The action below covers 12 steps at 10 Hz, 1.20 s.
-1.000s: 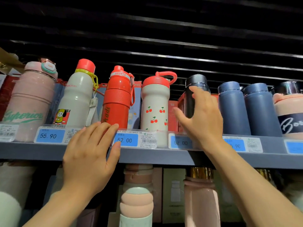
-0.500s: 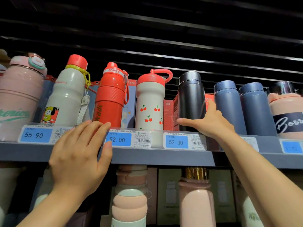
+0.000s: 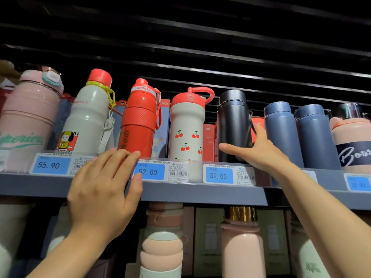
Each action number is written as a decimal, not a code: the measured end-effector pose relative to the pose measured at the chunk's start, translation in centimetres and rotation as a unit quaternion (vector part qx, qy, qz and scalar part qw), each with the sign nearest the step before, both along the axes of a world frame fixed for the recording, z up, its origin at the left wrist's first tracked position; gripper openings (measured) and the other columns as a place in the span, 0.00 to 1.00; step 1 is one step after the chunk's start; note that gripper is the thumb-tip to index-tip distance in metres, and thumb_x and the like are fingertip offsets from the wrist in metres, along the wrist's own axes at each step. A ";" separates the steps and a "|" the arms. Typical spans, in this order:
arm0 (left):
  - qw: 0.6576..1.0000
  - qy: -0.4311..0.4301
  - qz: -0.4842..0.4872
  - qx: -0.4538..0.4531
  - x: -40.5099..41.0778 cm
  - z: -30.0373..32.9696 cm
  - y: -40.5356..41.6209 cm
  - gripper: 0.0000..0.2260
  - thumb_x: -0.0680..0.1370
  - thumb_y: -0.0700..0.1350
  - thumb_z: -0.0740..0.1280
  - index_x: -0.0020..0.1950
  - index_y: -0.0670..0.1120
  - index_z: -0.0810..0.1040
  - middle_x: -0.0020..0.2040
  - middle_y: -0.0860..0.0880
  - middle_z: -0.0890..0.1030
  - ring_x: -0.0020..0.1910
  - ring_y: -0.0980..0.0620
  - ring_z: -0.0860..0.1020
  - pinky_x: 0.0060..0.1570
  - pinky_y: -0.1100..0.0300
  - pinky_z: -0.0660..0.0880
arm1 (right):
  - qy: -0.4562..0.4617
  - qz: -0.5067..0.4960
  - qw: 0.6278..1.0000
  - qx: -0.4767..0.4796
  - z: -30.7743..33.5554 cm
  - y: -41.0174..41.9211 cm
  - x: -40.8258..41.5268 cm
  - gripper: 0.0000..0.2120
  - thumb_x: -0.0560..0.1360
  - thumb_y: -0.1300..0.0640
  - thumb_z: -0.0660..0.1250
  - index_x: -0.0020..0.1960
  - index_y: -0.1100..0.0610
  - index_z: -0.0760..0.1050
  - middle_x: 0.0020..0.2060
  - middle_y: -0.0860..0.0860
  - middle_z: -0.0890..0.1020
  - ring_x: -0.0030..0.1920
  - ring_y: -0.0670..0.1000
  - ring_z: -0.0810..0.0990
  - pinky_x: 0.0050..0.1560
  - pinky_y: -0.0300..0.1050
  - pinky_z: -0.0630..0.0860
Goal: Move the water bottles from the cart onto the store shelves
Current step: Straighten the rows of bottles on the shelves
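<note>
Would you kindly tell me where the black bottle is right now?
In the head view, the black bottle stands on the upper shelf, right of centre, between the cherry-print bottle and a blue bottle, with the right hand at its base.
</note>
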<state>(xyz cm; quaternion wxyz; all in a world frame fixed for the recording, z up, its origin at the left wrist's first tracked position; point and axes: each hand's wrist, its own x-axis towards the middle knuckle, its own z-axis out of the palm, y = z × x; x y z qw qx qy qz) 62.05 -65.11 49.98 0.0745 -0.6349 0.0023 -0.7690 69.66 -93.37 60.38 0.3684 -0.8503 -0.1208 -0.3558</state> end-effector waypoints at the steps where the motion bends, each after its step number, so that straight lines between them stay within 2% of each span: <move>1: 1.000 0.007 0.002 -0.001 -0.1 0.0 0.0 0.21 0.79 0.50 0.54 0.63 0.43 0.79 0.57 0.44 0.81 0.59 0.41 0.77 0.56 0.47 0.69 | 0.005 0.057 0.998 0.026 0.2 -0.5 0.3 0.58 0.59 0.30 0.73 0.77 0.40 0.41 0.76 0.51 0.61 0.70 0.59 0.68 0.67 0.60 0.68; 2: 1.000 0.009 -0.001 -0.002 -0.1 -0.1 -0.1 0.20 0.79 0.50 0.54 0.63 0.43 0.79 0.57 0.44 0.81 0.59 0.41 0.77 0.56 0.47 0.68 | 0.009 0.082 0.996 0.026 0.2 -0.9 0.5 0.53 0.66 0.43 0.76 0.77 0.41 0.42 0.75 0.52 0.63 0.69 0.58 0.69 0.62 0.54 0.69; 3: 1.000 0.006 0.001 0.000 -0.2 -0.1 -0.1 0.20 0.79 0.50 0.55 0.63 0.43 0.79 0.57 0.44 0.81 0.59 0.40 0.77 0.56 0.47 0.69 | -0.008 0.045 0.999 0.013 -0.1 -0.5 0.2 0.57 0.61 0.35 0.76 0.77 0.43 0.43 0.72 0.53 0.68 0.65 0.59 0.73 0.58 0.53 0.72; 4: 1.000 0.008 -0.001 -0.001 -0.2 -0.1 0.0 0.20 0.79 0.50 0.54 0.63 0.43 0.79 0.57 0.44 0.81 0.59 0.41 0.77 0.56 0.47 0.69 | -0.014 -0.001 1.000 -0.003 -0.4 0.0 -0.2 0.59 0.59 0.26 0.69 0.78 0.46 0.42 0.72 0.53 0.69 0.66 0.60 0.73 0.55 0.53 0.70; 5: 1.000 0.011 -0.003 -0.002 -0.2 0.0 0.0 0.20 0.79 0.50 0.54 0.63 0.43 0.79 0.57 0.44 0.81 0.59 0.41 0.77 0.56 0.47 0.69 | 0.001 0.025 1.000 0.006 -0.1 -0.2 -0.1 0.59 0.60 0.27 0.70 0.78 0.45 0.41 0.74 0.53 0.65 0.68 0.60 0.70 0.62 0.57 0.69; 6: 1.000 0.010 -0.007 -0.002 -0.1 -0.1 0.0 0.20 0.79 0.50 0.55 0.63 0.43 0.78 0.57 0.44 0.81 0.59 0.40 0.77 0.56 0.47 0.69 | 0.014 0.091 0.995 0.035 0.3 -0.6 0.2 0.57 0.64 0.41 0.77 0.78 0.44 0.40 0.76 0.52 0.62 0.70 0.58 0.68 0.64 0.53 0.68; 7: 1.000 0.012 -0.009 -0.003 -0.1 0.0 0.0 0.20 0.79 0.50 0.54 0.63 0.43 0.78 0.57 0.44 0.81 0.59 0.40 0.77 0.55 0.47 0.69 | 0.023 0.095 0.995 0.032 0.3 -0.5 0.1 0.63 0.55 0.34 0.79 0.77 0.43 0.43 0.74 0.52 0.65 0.65 0.57 0.72 0.63 0.54 0.71; 8: 1.000 0.018 -0.012 -0.006 -0.2 -0.1 -0.1 0.20 0.79 0.50 0.54 0.64 0.43 0.78 0.57 0.44 0.81 0.59 0.40 0.77 0.56 0.47 0.69 | 0.010 0.071 0.997 0.013 0.0 -0.1 0.0 0.73 0.39 0.21 0.71 0.77 0.43 0.45 0.73 0.51 0.67 0.65 0.58 0.73 0.64 0.61 0.71; 9: 1.000 0.024 -0.013 -0.008 -0.3 0.0 -0.1 0.21 0.79 0.50 0.54 0.64 0.43 0.78 0.58 0.44 0.80 0.60 0.41 0.77 0.56 0.47 0.69 | 0.014 0.082 0.996 0.015 0.2 0.0 0.0 0.70 0.43 0.23 0.72 0.77 0.42 0.44 0.75 0.50 0.64 0.69 0.58 0.70 0.67 0.60 0.68; 10: 1.000 0.025 -0.013 -0.008 -0.3 -0.1 -0.1 0.21 0.79 0.50 0.54 0.64 0.43 0.78 0.58 0.44 0.80 0.60 0.41 0.77 0.56 0.46 0.69 | 0.020 0.106 0.994 0.029 0.5 -0.4 0.3 0.65 0.52 0.34 0.79 0.78 0.44 0.44 0.75 0.50 0.64 0.70 0.56 0.68 0.69 0.57 0.67; 11: 1.000 0.024 -0.014 -0.006 -0.2 -0.1 0.0 0.21 0.79 0.50 0.54 0.64 0.43 0.78 0.58 0.44 0.80 0.60 0.41 0.77 0.56 0.46 0.70 | 0.030 0.118 0.991 0.046 0.7 -0.6 1.0 0.59 0.60 0.42 0.80 0.78 0.47 0.45 0.74 0.51 0.64 0.70 0.56 0.68 0.66 0.54 0.69; 12: 1.000 0.021 -0.013 -0.004 -0.2 0.0 0.0 0.21 0.80 0.50 0.54 0.64 0.43 0.78 0.58 0.44 0.81 0.59 0.41 0.77 0.56 0.46 0.70 | 0.055 0.119 0.990 0.052 1.1 -0.9 0.9 0.55 0.61 0.44 0.79 0.77 0.47 0.49 0.71 0.52 0.68 0.66 0.56 0.70 0.58 0.52 0.72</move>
